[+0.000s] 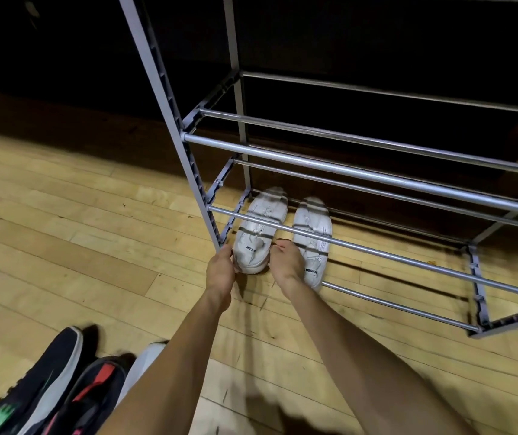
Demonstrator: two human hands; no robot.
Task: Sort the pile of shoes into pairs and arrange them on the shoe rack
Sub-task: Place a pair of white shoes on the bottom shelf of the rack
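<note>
Resting at the left end of the shoe rack (pixel 358 158), on its lowest rails, two white sneakers are seen side by side: the left sneaker (pixel 259 230) and the right sneaker (pixel 312 237). The left sneaker's heel is gripped by the left hand (pixel 220 271); the right hand (pixel 285 265) is curled, its grasp cannot be told. They seem light and soft, best held at the stiffer heel. Three dark shoes (pixel 60 390) wait on the floor (pixel 63 230).

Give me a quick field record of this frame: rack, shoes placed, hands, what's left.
rack: grey metal tube shoe rack, upper tiers bare
placed: two white lace-up sneakers, left one and right one, side by side on bottom tier, toes inward
left hand: grip on left sneaker's heel
right hand: curled fingers at right sneaker's heel, grip unclear
remaining: dark sneakers on wooden floor, lower left
</note>
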